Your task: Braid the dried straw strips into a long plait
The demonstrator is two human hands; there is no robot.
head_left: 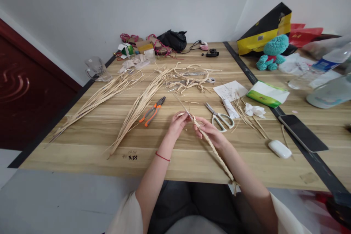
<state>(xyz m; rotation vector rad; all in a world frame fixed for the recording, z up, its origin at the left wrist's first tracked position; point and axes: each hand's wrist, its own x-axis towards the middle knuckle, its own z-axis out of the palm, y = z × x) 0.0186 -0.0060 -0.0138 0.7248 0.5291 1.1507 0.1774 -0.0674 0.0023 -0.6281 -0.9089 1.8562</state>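
Observation:
My right hand (211, 132) is closed around a long straw-wrapped stem (215, 150), which slants down past the table's front edge to a frayed end. Thin metal wires (185, 107) stick out of its upper end. My left hand (177, 125) pinches a pale straw strip (180, 114) beside those wires, its fingertips close to the right hand's. Pliers with orange and grey handles (152, 111) lie left of my hands. To the right are white-handled scissors (220, 117). Beyond my hands rest several wrapped, branching straw pieces (189, 82).
Two long straw bundles (142, 98) (95, 102) spread across the left side, near a glass mug (98, 68). A phone (303, 132), a white case (279, 148), a tissue pack (267, 94) and a plastic bottle (320, 66) lie right. A turquoise crocheted doll (275, 49) sits behind.

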